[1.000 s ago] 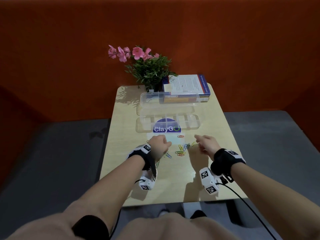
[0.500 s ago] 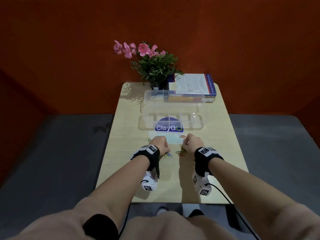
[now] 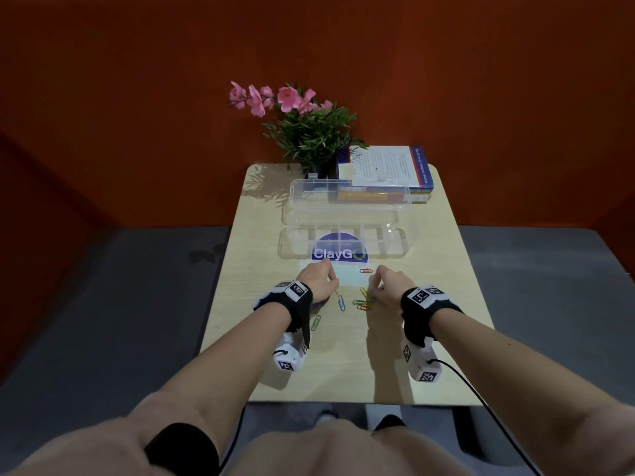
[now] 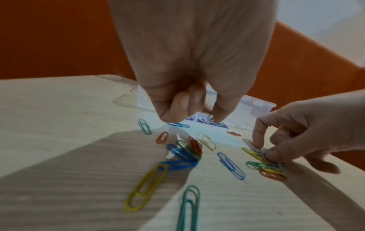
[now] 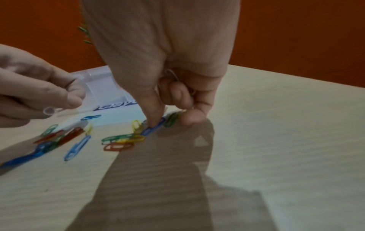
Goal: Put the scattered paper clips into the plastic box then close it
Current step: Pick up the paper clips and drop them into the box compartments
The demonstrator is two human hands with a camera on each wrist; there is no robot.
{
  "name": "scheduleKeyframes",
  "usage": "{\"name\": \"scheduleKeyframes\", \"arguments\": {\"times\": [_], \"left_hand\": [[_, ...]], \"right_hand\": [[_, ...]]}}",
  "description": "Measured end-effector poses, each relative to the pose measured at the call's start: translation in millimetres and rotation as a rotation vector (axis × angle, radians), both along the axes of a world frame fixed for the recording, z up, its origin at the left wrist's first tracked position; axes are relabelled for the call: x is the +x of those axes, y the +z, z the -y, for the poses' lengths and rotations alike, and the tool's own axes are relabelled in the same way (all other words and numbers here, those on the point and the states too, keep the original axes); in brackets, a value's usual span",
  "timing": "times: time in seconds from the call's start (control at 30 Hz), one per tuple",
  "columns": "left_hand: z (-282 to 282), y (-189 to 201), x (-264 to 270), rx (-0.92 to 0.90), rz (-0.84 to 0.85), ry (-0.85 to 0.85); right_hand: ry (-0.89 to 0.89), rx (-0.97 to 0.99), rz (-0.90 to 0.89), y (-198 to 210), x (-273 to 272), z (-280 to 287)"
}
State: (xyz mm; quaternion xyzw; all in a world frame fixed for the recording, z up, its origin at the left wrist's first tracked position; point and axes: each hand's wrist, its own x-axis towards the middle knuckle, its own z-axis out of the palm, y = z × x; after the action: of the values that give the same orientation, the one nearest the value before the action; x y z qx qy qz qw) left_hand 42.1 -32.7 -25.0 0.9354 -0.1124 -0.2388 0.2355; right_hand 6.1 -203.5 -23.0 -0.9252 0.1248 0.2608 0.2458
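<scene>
The clear plastic box (image 3: 295, 247) stands open mid-table, its lid (image 3: 343, 201) tipped back. Coloured paper clips (image 3: 362, 301) lie scattered in front of it, between my hands. My left hand (image 3: 330, 280) hovers low over them and pinches a pale clip (image 5: 49, 111) between thumb and fingertips. My right hand (image 3: 374, 290) keeps pale clips (image 5: 171, 75) tucked in its curled fingers, and one fingertip presses on a blue clip (image 5: 154, 128) at the edge of a small pile. In the left wrist view, a yellow clip (image 4: 146, 187) and a teal clip (image 4: 189, 206) lie nearest the camera.
A potted plant with pink flowers (image 3: 309, 132) and a stack of books (image 3: 385, 176) stand at the table's far end, behind the box. A blue ClayGo sticker (image 3: 338, 252) shows through the box. The small table (image 3: 429, 338) drops off to grey floor on both sides.
My right hand has moved left and down onto the pile of clips. My left hand has stayed over the clips near the sticker.
</scene>
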Motion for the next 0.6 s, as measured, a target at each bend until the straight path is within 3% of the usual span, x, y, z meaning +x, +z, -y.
{"name": "scheduleKeyframes", "arguments": {"times": [0.13,0.3,0.47,0.6], "left_hand": [[-5.5,-1.8,-1.7,0.002,-0.022,-0.015],[-12.9,0.2,3.7,-0.049,-0.049,0.072],[-18.3,5.7,12.0,-0.487,-0.325,0.455],[-20.3,16.5,20.7,-0.739,-0.494,0.617]], "right_hand": [[0.055,-0.075,-0.122,5.6,4.1,-2.6],[0.117,-0.138,-0.129,12.2,2.7,-9.0],[0.142,-0.131,-0.161,6.9,2.0,-11.2],[0.046,-0.013,-0.133,9.2,-0.2,-12.0]]}}
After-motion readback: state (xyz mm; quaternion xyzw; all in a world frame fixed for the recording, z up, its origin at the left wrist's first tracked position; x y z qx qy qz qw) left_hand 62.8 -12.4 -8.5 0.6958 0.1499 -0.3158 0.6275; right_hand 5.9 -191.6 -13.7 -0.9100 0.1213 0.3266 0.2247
